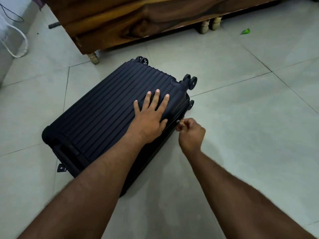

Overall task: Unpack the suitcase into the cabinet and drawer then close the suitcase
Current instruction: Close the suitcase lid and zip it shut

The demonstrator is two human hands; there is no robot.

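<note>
A dark navy ribbed hard-shell suitcase (103,114) lies flat on the tiled floor, lid down, wheels pointing away from me. My left hand (150,114) rests flat on the lid near its right edge, fingers spread. My right hand (190,133) is beside the suitcase's right side, fingers pinched on the small metal zipper pull (178,122) at the seam. The suitcase's inside is hidden.
A wooden bed frame or cabinet base (138,19) on short turned legs stands just beyond the suitcase. A white cable (19,44) loops by the left wall. A small green scrap (246,31) lies on the floor at the far right. Pale floor tiles surround the suitcase.
</note>
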